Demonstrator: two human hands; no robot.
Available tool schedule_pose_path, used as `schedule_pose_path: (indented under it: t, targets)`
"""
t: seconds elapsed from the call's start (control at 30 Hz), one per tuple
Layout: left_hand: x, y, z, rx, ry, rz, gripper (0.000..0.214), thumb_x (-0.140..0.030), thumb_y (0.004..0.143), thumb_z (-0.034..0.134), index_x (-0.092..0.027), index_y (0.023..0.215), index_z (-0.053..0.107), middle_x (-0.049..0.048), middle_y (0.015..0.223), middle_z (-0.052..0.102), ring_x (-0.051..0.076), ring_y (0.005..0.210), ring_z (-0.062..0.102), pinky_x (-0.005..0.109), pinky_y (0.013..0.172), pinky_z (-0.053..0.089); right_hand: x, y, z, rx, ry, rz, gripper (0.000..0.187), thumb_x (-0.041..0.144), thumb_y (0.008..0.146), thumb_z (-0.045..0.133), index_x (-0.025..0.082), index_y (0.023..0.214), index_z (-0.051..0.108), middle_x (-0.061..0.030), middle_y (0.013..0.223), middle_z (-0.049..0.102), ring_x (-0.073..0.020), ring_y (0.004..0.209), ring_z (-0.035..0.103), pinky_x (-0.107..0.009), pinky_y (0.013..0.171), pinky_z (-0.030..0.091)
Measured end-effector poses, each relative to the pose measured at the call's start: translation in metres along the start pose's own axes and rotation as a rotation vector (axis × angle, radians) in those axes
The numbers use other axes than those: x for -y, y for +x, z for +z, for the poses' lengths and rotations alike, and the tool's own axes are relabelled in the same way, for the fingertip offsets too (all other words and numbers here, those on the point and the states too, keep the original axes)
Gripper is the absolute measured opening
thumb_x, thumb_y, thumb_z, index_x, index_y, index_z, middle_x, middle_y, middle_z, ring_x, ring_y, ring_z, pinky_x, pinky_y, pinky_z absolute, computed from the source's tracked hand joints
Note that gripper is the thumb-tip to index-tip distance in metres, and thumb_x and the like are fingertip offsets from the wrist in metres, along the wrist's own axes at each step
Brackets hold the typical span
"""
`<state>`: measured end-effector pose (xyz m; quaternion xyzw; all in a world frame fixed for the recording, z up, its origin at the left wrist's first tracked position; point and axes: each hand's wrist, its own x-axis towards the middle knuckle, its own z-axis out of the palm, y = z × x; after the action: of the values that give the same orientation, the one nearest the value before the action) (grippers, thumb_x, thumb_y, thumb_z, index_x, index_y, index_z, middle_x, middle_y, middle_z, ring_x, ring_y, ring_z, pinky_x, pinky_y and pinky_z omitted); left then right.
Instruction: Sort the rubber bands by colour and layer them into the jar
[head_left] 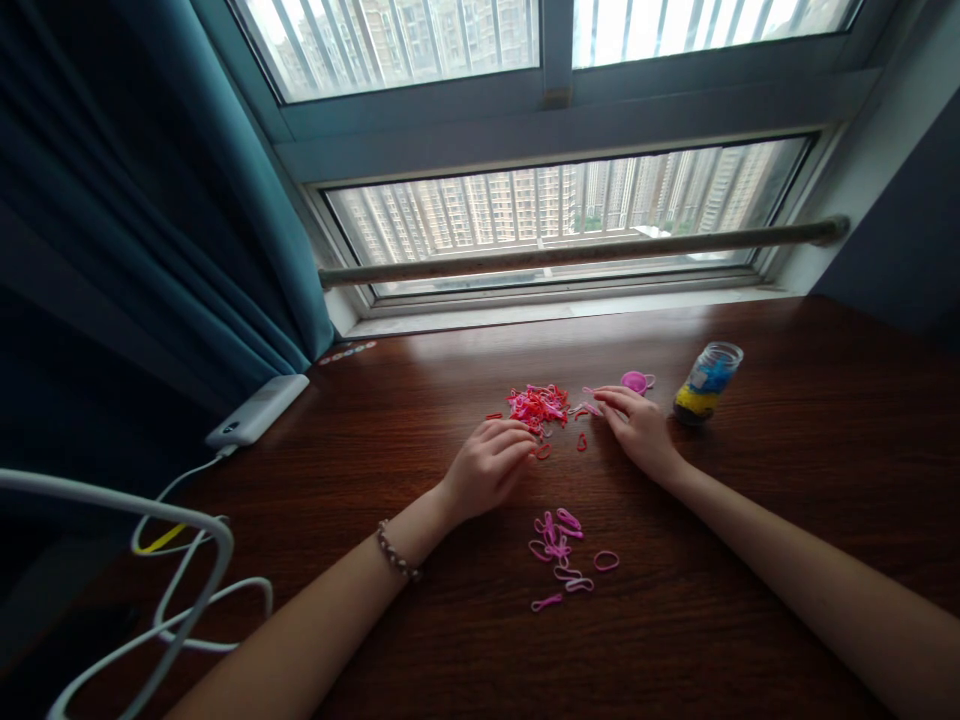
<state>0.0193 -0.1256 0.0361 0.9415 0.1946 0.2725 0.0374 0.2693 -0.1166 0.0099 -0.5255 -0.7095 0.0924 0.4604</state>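
A heap of small red and pink rubber bands (538, 405) lies on the brown table. My left hand (487, 465) is at the heap's near left edge, its fingers loosely bent and open, with the tips by a loose red band (542, 452). To the right of the heap, my right hand (639, 432) reaches with outstretched fingers over a few pink bands (591, 408); whether it touches them I cannot tell. Another red band (582, 441) lies between the hands. Nearer to me is a separate scatter of pink and purple bands (556, 542).
A glass jar (705, 385) with blue and yellow contents stands right of my right hand, near a round pink object (634, 382). A white power bank (259, 410) with a cable sits at left beside the curtain (247, 200). A thick white tube (150, 497) loops at lower left.
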Motion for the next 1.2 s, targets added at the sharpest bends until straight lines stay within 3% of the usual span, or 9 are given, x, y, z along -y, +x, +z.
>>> schedule_pose_path:
  t: [0.1,0.2,0.3,0.5,0.57,0.7,0.77,0.93,1.2]
  targets:
    - [0.023,-0.003,0.0,-0.119,0.089,-0.196,0.02,-0.019,0.084,0.044,-0.019,0.097,0.058,0.0061,0.102,0.062,0.019,0.106,0.05,0.038,0.094,0.038,0.009,-0.002,-0.003,-0.11,0.122,0.089,0.019,0.028,0.079,0.054,0.017,0.088,0.066,-0.0076,0.091,0.066,-0.0211,0.085,0.06,-0.036,0.081,0.047]
    - [0.039,-0.004,0.001,-0.158,0.125,-0.359,0.019,-0.02,0.084,0.043,-0.018,0.096,0.058,0.0067,0.103,0.061,0.02,0.109,0.047,0.039,0.096,0.037,0.022,-0.008,0.0,-0.09,0.294,0.16,0.018,0.033,0.076,0.059,0.016,0.081,0.065,-0.0062,0.082,0.067,-0.0195,0.075,0.062,-0.032,0.072,0.05]
    - [0.043,-0.003,0.004,-0.094,0.108,-0.406,0.025,-0.021,0.085,0.042,-0.019,0.106,0.055,0.0066,0.113,0.058,0.021,0.117,0.041,0.041,0.1,0.033,0.042,-0.016,0.004,0.068,0.376,0.087,0.015,0.031,0.076,0.06,0.016,0.077,0.063,-0.0047,0.075,0.066,-0.0163,0.067,0.061,-0.028,0.064,0.05]
    - [0.04,-0.002,0.008,0.132,0.106,-0.437,0.039,-0.029,0.088,0.036,-0.028,0.126,0.039,0.0029,0.134,0.04,0.023,0.131,0.02,0.054,0.103,0.017,0.076,-0.027,0.002,0.522,0.354,-0.362,0.013,0.026,0.08,0.056,0.019,0.077,0.067,-0.0045,0.077,0.066,-0.0149,0.075,0.058,-0.027,0.072,0.047]
    - [0.04,-0.003,0.009,0.154,0.113,-0.446,0.038,-0.03,0.088,0.034,-0.029,0.126,0.039,0.0028,0.134,0.041,0.023,0.131,0.02,0.055,0.103,0.015,0.073,-0.025,0.0,0.445,0.308,-0.349,0.017,0.026,0.083,0.052,0.02,0.079,0.067,-0.0054,0.083,0.066,-0.0159,0.08,0.058,-0.029,0.075,0.047]
    - [0.044,-0.004,0.01,0.146,0.11,-0.454,0.037,-0.028,0.088,0.035,-0.028,0.124,0.042,0.0044,0.132,0.044,0.022,0.129,0.026,0.054,0.103,0.017,0.04,-0.012,-0.001,0.036,0.073,-0.116,0.022,0.026,0.086,0.045,0.02,0.087,0.067,-0.0076,0.094,0.065,-0.0204,0.09,0.057,-0.036,0.083,0.044]
    - [0.046,-0.004,0.011,0.132,0.097,-0.448,0.036,-0.027,0.088,0.035,-0.025,0.123,0.044,0.0053,0.13,0.046,0.022,0.126,0.03,0.052,0.103,0.02,0.019,-0.006,0.001,-0.055,-0.067,-0.034,0.023,0.026,0.084,0.045,0.019,0.089,0.067,-0.0089,0.098,0.064,-0.0228,0.094,0.055,-0.04,0.087,0.042]
    - [0.053,-0.006,0.013,0.046,0.056,-0.437,0.032,-0.024,0.086,0.039,-0.02,0.116,0.051,0.0073,0.121,0.053,0.022,0.12,0.038,0.047,0.101,0.03,-0.009,-0.005,0.006,0.035,-0.156,-0.005,0.025,0.023,0.082,0.045,0.019,0.085,0.069,-0.0078,0.093,0.066,-0.0235,0.094,0.055,-0.042,0.089,0.042]
    - [0.053,-0.006,0.014,0.015,0.049,-0.416,0.03,-0.021,0.085,0.04,-0.021,0.11,0.056,0.0068,0.116,0.057,0.024,0.118,0.041,0.047,0.099,0.034,0.002,-0.006,0.002,0.0,-0.097,0.022,0.027,0.024,0.084,0.042,0.018,0.088,0.068,-0.0079,0.095,0.065,-0.0217,0.088,0.059,-0.037,0.083,0.046]
